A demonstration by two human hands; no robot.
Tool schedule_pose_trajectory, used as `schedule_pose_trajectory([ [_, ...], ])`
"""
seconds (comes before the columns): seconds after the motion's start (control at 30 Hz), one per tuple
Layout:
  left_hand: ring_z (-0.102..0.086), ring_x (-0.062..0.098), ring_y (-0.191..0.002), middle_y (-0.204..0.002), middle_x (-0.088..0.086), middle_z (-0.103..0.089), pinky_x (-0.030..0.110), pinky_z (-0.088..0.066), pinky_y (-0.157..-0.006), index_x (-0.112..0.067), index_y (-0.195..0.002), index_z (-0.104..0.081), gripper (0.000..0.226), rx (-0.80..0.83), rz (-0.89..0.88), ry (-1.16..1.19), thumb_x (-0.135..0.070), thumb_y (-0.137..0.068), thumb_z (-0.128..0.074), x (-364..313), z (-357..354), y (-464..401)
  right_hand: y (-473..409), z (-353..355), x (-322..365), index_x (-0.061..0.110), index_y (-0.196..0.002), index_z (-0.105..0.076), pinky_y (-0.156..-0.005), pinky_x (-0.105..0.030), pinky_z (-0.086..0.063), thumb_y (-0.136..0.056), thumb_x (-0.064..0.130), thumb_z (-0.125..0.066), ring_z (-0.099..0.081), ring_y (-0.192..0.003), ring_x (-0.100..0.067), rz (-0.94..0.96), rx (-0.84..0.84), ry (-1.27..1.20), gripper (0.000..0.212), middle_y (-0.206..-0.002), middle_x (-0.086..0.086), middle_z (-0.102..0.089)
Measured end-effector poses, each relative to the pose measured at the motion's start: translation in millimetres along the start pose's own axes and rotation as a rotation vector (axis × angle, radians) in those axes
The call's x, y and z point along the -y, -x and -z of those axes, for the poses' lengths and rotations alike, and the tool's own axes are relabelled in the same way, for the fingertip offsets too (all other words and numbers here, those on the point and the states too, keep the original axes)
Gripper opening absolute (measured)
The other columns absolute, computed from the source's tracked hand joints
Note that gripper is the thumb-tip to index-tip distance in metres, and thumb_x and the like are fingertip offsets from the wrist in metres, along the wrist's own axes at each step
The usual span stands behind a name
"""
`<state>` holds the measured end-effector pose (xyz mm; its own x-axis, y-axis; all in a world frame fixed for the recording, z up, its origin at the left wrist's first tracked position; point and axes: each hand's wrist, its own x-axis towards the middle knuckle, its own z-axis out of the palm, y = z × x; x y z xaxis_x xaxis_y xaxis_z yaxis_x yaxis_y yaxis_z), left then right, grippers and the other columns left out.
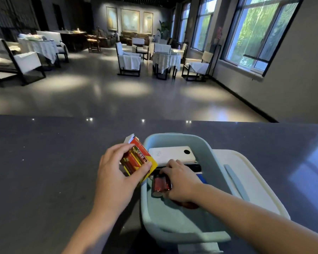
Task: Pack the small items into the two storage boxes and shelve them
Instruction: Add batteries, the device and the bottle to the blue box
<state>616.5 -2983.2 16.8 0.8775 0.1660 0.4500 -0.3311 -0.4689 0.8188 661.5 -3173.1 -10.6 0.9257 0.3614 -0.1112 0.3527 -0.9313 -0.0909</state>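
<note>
A pale blue storage box (pixel 206 158) stands open on the dark counter (pixel 44 162). Inside it lie a white power bank (pixel 173 154), a dark flat item and a red pack of batteries (pixel 161 186). My right hand (pixel 182 182) reaches into the box and its fingers rest on the red battery pack. My left hand (pixel 116 173) holds a red and yellow battery box (pixel 138 158) with its flap open, just left of the storage box's rim. A white lid (pixel 250 182) with a blue strip lies to the right of the storage box.
The counter's far edge runs across the middle of the view. Beyond it is a dim room with covered tables and chairs (pixel 165 59), and windows (pixel 261 33) on the right wall.
</note>
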Motion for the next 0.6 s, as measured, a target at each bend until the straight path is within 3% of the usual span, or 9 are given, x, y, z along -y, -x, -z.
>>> schedule_pose_trajectory([
  [0.07, -0.047, 0.003, -0.114, -0.116, -0.029, -0.047, 0.008, -0.035, -0.086, -0.031, -0.117, -0.058, 0.06, 0.008, -0.001, -0.005, -0.055, -0.063, -0.07, 1, -2, 0, -5, -8, 2, 0.025, -0.128, -0.053, -0.098, -0.037, -0.04, -0.073, 0.05, -0.069, -0.039, -0.115, -0.023, 0.026, 0.008, 0.086, 0.062, -0.121, -0.002, -0.044],
  [0.17, -0.047, 0.005, -0.116, -0.117, -0.029, -0.047, 0.021, -0.039, -0.092, -0.034, -0.116, -0.058, 0.062, 0.022, -0.003, 0.004, -0.062, -0.061, -0.066, 2, -6, 2, -10, -18, 5, 0.025, -0.126, -0.055, -0.1, -0.039, -0.04, -0.071, 0.053, -0.071, -0.04, -0.121, -0.022, 0.052, 0.011, 0.099, 0.064, -0.127, -0.001, -0.048],
  [0.37, -0.047, 0.005, -0.116, -0.118, -0.029, -0.047, 0.026, -0.041, -0.096, -0.038, -0.114, -0.057, 0.059, 0.079, -0.038, 0.0, -0.063, -0.061, -0.064, -2, -16, 0, -10, -20, 6, 0.02, -0.128, -0.05, -0.094, -0.037, -0.044, -0.074, 0.044, -0.075, -0.043, -0.118, -0.023, 0.115, -0.065, 0.221, 0.065, -0.127, -0.002, -0.054],
  [0.5, -0.044, 0.002, -0.118, -0.119, -0.032, -0.043, 0.03, -0.04, -0.1, -0.041, -0.113, -0.055, 0.059, 0.122, -0.052, 0.01, -0.064, -0.06, -0.063, -7, -23, -1, -3, -7, -1, 0.021, -0.138, -0.045, -0.094, -0.04, -0.045, -0.07, 0.052, -0.077, -0.045, -0.117, -0.024, 0.066, -0.027, 0.074, 0.08, -0.129, -0.003, -0.046],
  [0.6, -0.041, -0.004, -0.117, -0.12, -0.032, -0.042, 0.025, -0.038, -0.1, -0.036, -0.115, -0.058, 0.064, 0.157, -0.067, -0.014, -0.066, -0.058, -0.062, -8, -25, -2, 10, 11, -8, 0.027, -0.122, -0.059, -0.083, -0.038, -0.05, -0.084, 0.037, -0.066, -0.054, -0.106, -0.019, -0.01, -0.158, -0.194, 0.039, -0.115, 0.004, -0.056],
])
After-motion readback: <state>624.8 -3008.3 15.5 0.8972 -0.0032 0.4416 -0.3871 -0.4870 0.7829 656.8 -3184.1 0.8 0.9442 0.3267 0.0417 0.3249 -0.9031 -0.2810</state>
